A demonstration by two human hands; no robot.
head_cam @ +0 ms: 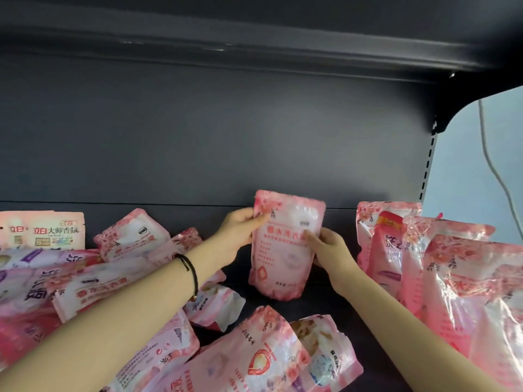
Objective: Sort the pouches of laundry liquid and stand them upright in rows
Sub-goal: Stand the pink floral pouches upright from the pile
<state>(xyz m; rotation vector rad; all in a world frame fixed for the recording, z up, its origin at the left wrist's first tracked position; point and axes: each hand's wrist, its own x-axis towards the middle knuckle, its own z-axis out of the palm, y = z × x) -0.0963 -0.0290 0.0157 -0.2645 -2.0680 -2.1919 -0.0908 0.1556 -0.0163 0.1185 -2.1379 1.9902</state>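
Note:
A pink flowered pouch of laundry liquid (284, 244) stands upright in the middle of the dark shelf (319, 284). My left hand (239, 232) grips its upper left edge. My right hand (329, 248) pinches its right side at mid height. At the right, several pink pouches (441, 273) stand upright in a row. More pouches lie flat in a loose heap at the left (93, 281) and in front (263, 357).
The grey back panel (212, 137) rises behind the shelf, with another shelf overhead. One pale pouch (42, 230) stands at the far left against the back. A slotted upright and a hanging cable (492, 165) are at the right end.

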